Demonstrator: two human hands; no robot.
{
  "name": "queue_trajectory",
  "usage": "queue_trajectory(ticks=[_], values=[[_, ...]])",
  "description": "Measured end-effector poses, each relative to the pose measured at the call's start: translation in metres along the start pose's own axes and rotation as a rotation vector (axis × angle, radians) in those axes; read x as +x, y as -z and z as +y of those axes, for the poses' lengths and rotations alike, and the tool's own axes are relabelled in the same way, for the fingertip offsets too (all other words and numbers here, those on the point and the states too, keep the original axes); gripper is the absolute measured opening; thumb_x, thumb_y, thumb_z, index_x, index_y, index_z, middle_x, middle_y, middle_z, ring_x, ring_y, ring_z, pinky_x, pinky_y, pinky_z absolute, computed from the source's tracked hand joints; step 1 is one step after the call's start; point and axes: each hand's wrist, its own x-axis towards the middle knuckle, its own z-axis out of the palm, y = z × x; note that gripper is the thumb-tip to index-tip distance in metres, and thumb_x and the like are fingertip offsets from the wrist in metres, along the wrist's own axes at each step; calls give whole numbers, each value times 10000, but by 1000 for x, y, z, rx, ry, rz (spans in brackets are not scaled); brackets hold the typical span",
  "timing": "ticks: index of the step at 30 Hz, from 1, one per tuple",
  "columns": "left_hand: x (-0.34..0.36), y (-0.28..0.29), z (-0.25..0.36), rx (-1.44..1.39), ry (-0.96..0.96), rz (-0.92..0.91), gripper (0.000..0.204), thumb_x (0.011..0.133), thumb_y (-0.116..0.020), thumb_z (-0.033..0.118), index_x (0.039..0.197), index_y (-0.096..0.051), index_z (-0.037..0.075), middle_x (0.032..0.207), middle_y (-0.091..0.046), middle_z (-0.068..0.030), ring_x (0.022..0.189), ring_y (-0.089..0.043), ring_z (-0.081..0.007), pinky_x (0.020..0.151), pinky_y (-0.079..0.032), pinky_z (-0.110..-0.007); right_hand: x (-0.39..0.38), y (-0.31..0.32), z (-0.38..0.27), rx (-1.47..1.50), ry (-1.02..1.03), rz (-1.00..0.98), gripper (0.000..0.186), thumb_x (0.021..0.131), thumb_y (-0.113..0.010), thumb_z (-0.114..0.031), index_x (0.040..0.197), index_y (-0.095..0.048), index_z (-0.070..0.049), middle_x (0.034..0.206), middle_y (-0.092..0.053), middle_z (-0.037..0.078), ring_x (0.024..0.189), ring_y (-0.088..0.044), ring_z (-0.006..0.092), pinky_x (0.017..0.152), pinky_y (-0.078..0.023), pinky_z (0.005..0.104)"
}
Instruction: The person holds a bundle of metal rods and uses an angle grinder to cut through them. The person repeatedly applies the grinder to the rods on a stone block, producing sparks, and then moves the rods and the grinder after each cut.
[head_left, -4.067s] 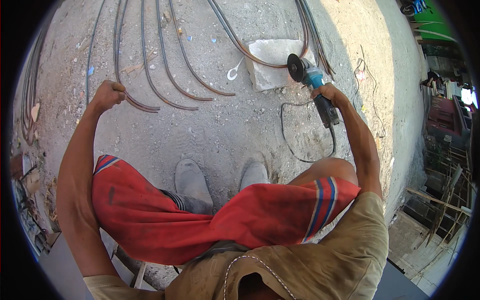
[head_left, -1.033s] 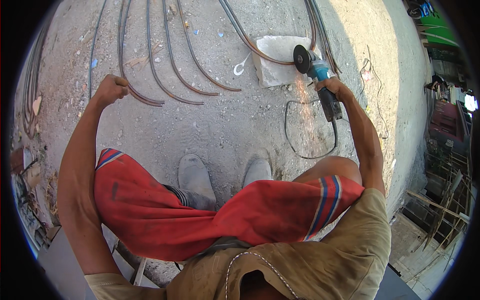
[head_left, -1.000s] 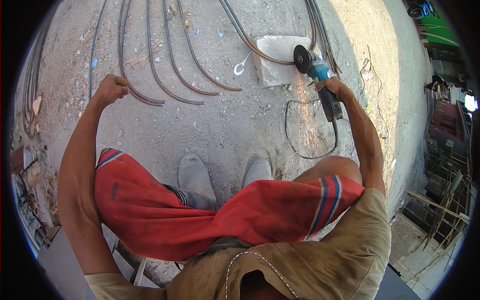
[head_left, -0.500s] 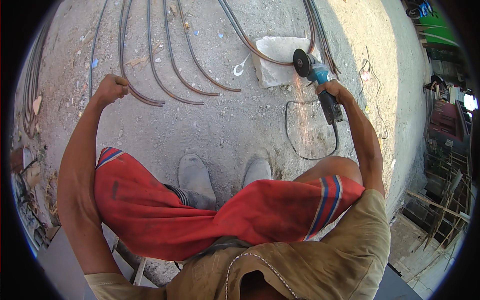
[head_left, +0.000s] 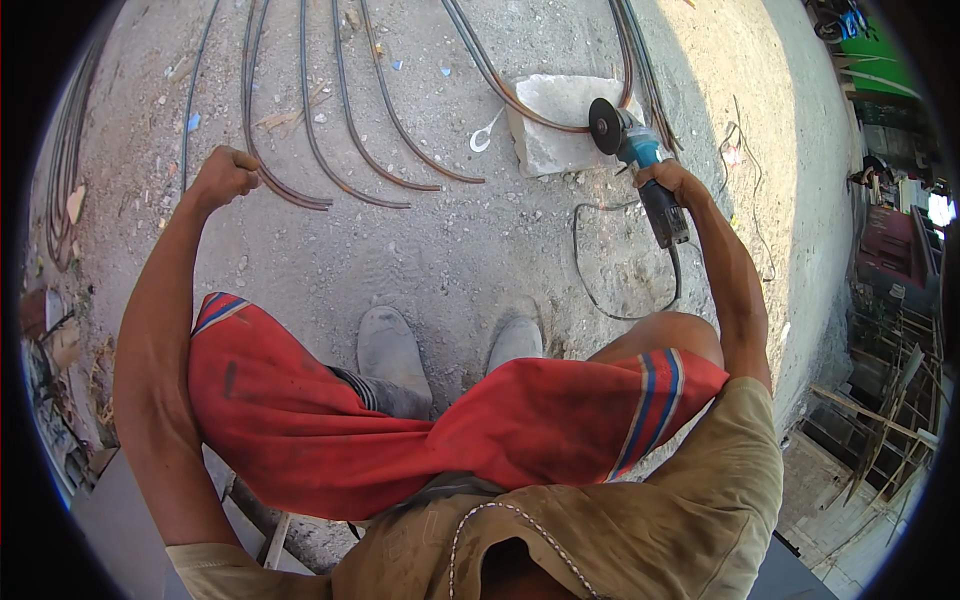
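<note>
My right hand (head_left: 664, 178) is closed around an angle grinder (head_left: 659, 213) with a teal head and dark body. Its dark cutting disc (head_left: 604, 126) stands at the end of a bent steel rod (head_left: 535, 115), which rests over a pale stone block (head_left: 560, 97). Whether disc and rod touch is unclear. No sparks show. On the left, my left hand (head_left: 227, 177) is a fist beside another bent rod (head_left: 252, 135); its inner side is hidden, so I cannot make out what it holds, if anything.
More bent steel rods (head_left: 345, 125) lie on the dusty, gravelly ground. The grinder's black cord (head_left: 580, 262) loops near my right knee. My grey shoes (head_left: 392, 345) are planted in front of me. Wooden sticks (head_left: 885, 420) and clutter stand at the far right.
The spark stream under the grinder's disc has stopped. The grinder is nearly in the same place, shifted very slightly. My left hand is almost unchanged.
</note>
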Motion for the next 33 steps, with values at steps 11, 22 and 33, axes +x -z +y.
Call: queue_trajectory(ticks=[11,22,33], values=[[0,3,-12,8,16,-18,355,637,-679,105,918,-621,-104,642,-599,-93,573,-572,-158,530,-444,-291,11,-3,-31,-12,-14,46,285,563,-727,-159,777,-629,2,678,-593,89,509,-562,190,481,-470,326],[6,-2,-1,12,7,-23,306,648,-661,84,897,-629,-90,665,-603,-89,584,-568,-149,531,-441,-288,1,-6,-14,34,12,44,250,573,-723,-148,748,-628,4,674,-603,93,504,-561,183,462,-460,322],[7,-3,-1,2,-10,-22,273,642,-649,80,868,-640,-73,656,-597,-76,571,-557,-136,516,-432,-283,-9,-7,-5,-5,-42,44,249,581,-724,-156,742,-624,5,674,-601,97,499,-566,191,461,-466,329]])
